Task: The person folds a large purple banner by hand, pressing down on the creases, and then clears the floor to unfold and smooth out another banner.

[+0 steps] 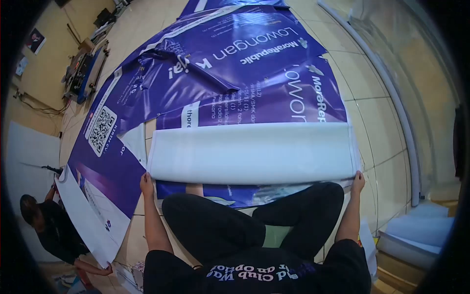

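Observation:
A purple printed vinyl banner (313, 105) lies on the floor before my crossed legs, its near part folded over so the white back (252, 153) faces up. My left hand (146, 184) is closed at the left near corner of this fold. At the opposite corner, my right hand (359, 181) pinches the fold's right edge. The fold stretches flat between both hands. Below it, a strip of the banner's printed side shows near my knees. Beyond lies another purple banner (254, 36), crumpled in its middle, with white lettering.
At the left, another person (51, 225) grips the edge of a purple and white banner (105, 196) with a QR code. A machine with a blue strip (88, 73) stands by the left wall. A long pale roll (406, 132) and stacked sheets (416, 230) are at the right.

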